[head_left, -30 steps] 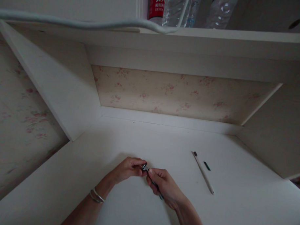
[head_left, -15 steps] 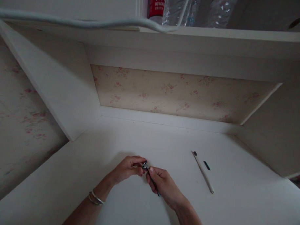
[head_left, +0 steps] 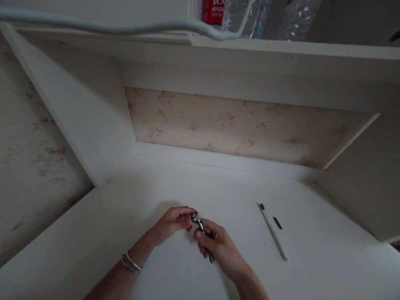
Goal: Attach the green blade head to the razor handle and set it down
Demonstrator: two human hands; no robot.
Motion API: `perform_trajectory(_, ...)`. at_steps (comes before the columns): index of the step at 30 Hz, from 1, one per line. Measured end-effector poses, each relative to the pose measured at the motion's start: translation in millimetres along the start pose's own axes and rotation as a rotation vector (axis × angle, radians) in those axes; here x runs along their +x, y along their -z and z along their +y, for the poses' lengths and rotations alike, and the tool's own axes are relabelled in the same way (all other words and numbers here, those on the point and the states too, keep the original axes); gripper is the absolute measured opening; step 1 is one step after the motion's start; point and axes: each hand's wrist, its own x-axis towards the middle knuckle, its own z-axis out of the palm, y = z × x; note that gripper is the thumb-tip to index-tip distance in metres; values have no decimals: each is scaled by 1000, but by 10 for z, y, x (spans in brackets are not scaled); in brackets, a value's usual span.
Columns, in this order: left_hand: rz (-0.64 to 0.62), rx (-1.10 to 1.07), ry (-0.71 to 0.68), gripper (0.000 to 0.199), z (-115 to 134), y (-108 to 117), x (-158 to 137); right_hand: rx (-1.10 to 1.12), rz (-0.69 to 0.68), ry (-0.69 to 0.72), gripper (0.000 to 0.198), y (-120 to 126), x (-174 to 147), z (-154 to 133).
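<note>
We've got a dark-handled, shiny-headed tool (head_left: pixel 201 226), razor-like, up front over the white tabletop (head_left: pixel 172 179), between both hands. Right hand (head_left: pixel 219 243): thumb and fingers closed round the handle. Left hand (head_left: pixel 171 224): thumb and forefinger at the head; we can't tell if they pinch or just touch it. Bracelets (head_left: pixel 131 262) on left wrist.

Edges: tabletop's left edge slants well away from the left hand; back ledge (head_left: pixel 219 158) lies well beyond the fingers; side panels (head_left: pixel 86 115) flank it. Open room spreads ahead and leftward. To the right, a white stick (head_left: pixel 273 233) lies slanted, with a small dark strip (head_left: pixel 278 222) just beside it.

Containers: overhead shelf (head_left: pixel 295 47) holds a red-labelled item (head_left: pixel 214 8) and clear plastic bottles (head_left: pixel 301 15); we can't tell their contents. White cable (head_left: pixel 125 26) crosses in front.
</note>
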Motion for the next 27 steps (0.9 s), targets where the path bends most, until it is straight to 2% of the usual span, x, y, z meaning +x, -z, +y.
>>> perform_trajectory(10,123,113,-27,38,-9,-72,43,-21,233,65,39,-8,114,145)
perform_trajectory(15,232,183,-35,39,-20,-108,61,107,226,-11,45,-61,150,267)
perform_trajectory(18,247,271,-92,34,8,-124,56,180,219,-54,47,-91,161,327)
perform_trajectory(27,297,477,-198,26,111,-172,10,211,233,-42,47,-157,199,463)
